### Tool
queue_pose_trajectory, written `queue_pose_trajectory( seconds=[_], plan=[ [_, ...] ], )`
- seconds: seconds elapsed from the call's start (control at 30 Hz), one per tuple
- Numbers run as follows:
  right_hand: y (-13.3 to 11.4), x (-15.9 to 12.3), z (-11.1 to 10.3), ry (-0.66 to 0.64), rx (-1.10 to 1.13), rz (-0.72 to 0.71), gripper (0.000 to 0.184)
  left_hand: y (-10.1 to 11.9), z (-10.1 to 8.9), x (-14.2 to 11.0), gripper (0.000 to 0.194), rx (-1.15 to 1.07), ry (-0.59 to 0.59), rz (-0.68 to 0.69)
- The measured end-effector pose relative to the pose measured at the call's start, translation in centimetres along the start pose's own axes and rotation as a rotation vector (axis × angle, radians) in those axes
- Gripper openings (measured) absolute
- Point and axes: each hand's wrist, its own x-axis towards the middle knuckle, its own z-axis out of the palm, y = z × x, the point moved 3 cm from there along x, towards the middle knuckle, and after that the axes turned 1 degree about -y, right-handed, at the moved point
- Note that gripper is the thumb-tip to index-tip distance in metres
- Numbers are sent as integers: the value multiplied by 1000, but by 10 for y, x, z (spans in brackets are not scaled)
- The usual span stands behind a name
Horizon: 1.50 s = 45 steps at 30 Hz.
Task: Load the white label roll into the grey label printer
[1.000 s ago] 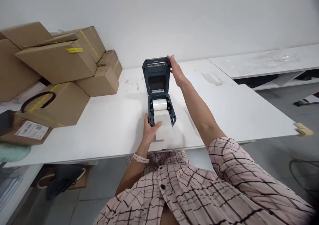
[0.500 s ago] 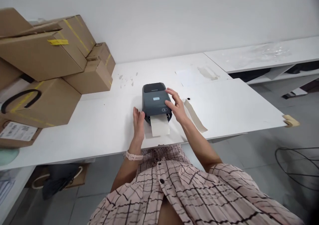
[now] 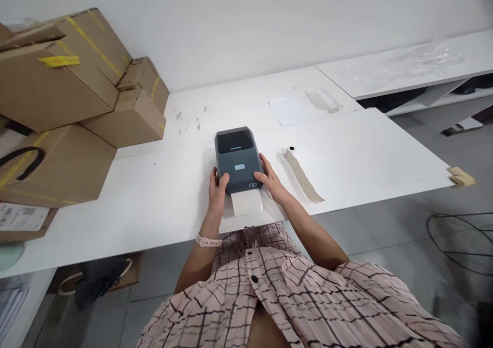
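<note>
A dark grey label printer (image 3: 238, 155) sits on the white table near its front edge, its lid down. From its front slot a white label strip (image 3: 246, 203) hangs out toward me. My left hand (image 3: 217, 187) is pressed to the printer's left front side, thumb on the top corner. On the opposite side my right hand (image 3: 271, 182) wraps the right flank, its thumb on the lid near a small oval button. The fingertips behind the casing are partly hidden. To the right of the printer lies a partly unrolled paper roll (image 3: 302, 176).
Stacked cardboard boxes (image 3: 96, 163) crowd the left of the table (image 3: 365, 158). Paper scraps (image 3: 285, 110) lie toward the back. Clear plastic wrap (image 3: 427, 57) rests on the far right shelf. The table's right corner carries a padded guard (image 3: 461, 177). A black cable (image 3: 454, 230) loops over the floor.
The printer's lid has come down flush at the front. My left hand has moved in against its side, and my right hand has slid down from the lid to the right side.
</note>
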Motion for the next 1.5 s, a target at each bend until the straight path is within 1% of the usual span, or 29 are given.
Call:
queue_pose_trajectory(
  seconds=[0.07,0.17,0.27,0.33,0.4,0.43,0.47,0.5,0.6,0.63,0.67,0.77,0.83,0.9,0.97,1.0,1.03,1.1,1.13,1.2,1.27,1.37,1.43,1.5],
  plan=[
    [2,-1,0,4,-17,-25,106,-1,0,4,87,-21,9,2],
    [4,0,1,15,-20,-44,111,-1,-2,10,91,-9,13,6],
    [7,1,2,27,-9,-54,116,-3,-3,5,90,19,12,1],
    [10,2,1,32,1,-61,117,-7,-4,-11,89,66,79,-14],
    [13,3,1,33,14,-67,115,-14,-5,-35,86,141,197,-49],
    [14,3,1,33,21,-71,113,-17,-5,-48,83,163,258,-70],
    [14,3,1,32,26,-72,112,-20,-3,-60,75,161,271,-112],
    [15,3,1,32,29,-73,111,-22,0,-69,69,136,236,-177],
    [13,3,2,35,33,-71,112,-22,14,-82,58,-35,-45,-393],
    [12,3,2,37,31,-66,113,-18,18,-82,56,-88,-116,-430],
    [12,3,3,40,25,-61,115,-14,21,-80,55,-124,-151,-437],
    [11,2,4,46,-6,-48,117,-7,21,-74,55,-128,-150,-372],
    [6,-2,5,63,-60,-75,112,-11,20,-73,56,-78,-118,-333],
    [-7,-10,6,113,-215,-186,99,-19,17,-74,56,-19,-101,-315],
    [-27,-20,9,157,-468,-366,81,-24,12,-76,55,34,-103,-286],
    [-37,-24,13,150,-600,-458,73,-25,8,-76,53,54,-93,-262],
    [-46,-28,17,115,-716,-538,67,-24,2,-76,51,72,-65,-227],
    [-57,-32,27,1,-878,-649,63,-19,-11,-72,46,106,44,-132],
    [-60,-33,31,-49,-930,-673,61,-16,-17,-69,45,120,106,-87],
    [-63,-31,40,-92,-998,-666,58,-9,-26,-61,46,145,194,-11],
    [-63,-29,46,-84,-1036,-619,52,-1,-28,-51,50,158,223,48],
    [-63,-28,45,-71,-991,-587,43,9,-16,-38,60,146,169,84],
    [-59,-31,35,-2,-854,-574,44,11,-5,-35,68,105,123,58],
    [-48,-36,20,101,-654,-495,52,10,3,-35,75,62,102,21]
  ],
)
